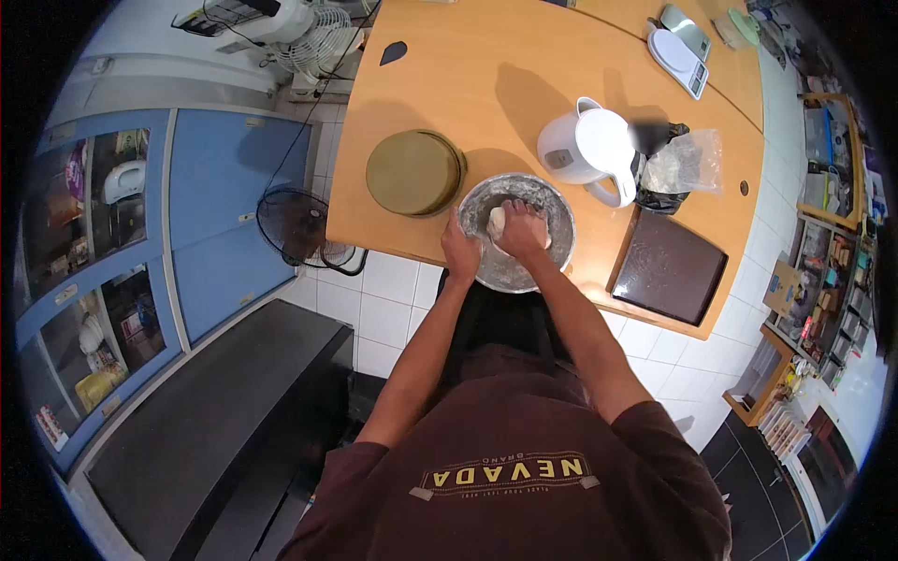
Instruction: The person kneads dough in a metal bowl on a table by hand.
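Note:
A metal mixing bowl (pixel 559 208) dusted with white flour sits at the front edge of the wooden table. My left hand (pixel 460 249) grips the bowl's left rim. Inside the bowl, my right hand (pixel 524 229) presses down on a lump of pale dough (pixel 497 221), its fingers curled over it. Part of the dough is hidden under that hand. A round olive-coloured container (pixel 412 173) stands just left of the bowl, and a white pitcher or kettle (pixel 599 145) stands behind it to the right.
On the wooden table (pixel 449 84), a dark rectangular tray (pixel 670 262) lies at the right front. A clear plastic bag (pixel 687 161) rests beside the white pitcher. A white kitchen scale (pixel 677 62) is farther back. Fans (pixel 297 224) and blue cabinets (pixel 238 215) are on the left.

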The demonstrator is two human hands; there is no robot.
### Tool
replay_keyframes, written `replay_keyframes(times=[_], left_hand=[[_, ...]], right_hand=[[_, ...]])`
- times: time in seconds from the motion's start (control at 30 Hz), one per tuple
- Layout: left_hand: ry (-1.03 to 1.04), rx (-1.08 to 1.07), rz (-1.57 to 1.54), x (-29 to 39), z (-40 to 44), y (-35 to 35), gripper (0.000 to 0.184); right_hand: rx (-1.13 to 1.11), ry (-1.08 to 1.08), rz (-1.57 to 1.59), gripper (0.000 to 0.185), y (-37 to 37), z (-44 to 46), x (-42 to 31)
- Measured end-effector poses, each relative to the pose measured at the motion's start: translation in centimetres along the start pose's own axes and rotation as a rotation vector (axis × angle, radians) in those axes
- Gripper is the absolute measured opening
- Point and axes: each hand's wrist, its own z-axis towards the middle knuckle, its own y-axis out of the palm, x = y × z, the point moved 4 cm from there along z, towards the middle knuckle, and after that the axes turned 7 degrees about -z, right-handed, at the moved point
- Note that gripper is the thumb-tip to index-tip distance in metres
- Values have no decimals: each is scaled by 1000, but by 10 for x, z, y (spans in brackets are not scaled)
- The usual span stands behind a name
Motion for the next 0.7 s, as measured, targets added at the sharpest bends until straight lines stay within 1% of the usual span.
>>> replay_keyframes(times=[0.07,0.17,0.27,0.3,0.37,0.4,0.47,0.5,0.53,0.6,0.63,0.7], left_hand=[[-9,8,25,-4,1,2,76],[-26,12,16,0,-2,1,77],[31,-15,34,11,6,1,75],[56,-25,52,13,7,0,73],[35,-9,29,7,8,2,69],[25,-1,16,5,11,3,68],[-43,-27,-39,8,14,2,65],[-80,-40,-66,9,14,2,63],[-38,-24,-46,7,13,2,63],[44,8,-3,3,12,2,64],[41,-4,1,3,12,2,64],[37,-27,11,3,14,2,63]], right_hand=[[18,120,45,56,0,7,-1],[41,338,293,58,12,12,4],[294,370,471,55,20,-3,8],[267,342,496,56,17,-9,6],[217,286,543,59,5,-23,3],[241,175,491,66,-3,-39,0],[139,-36,345,79,4,-61,2],[85,-141,271,86,8,-69,5],[-50,-241,315,94,-14,-76,6],[-32,-321,231,84,-36,-89,5],[-25,-358,190,80,-47,-95,4],[-246,-299,169,69,-69,-89,8]])
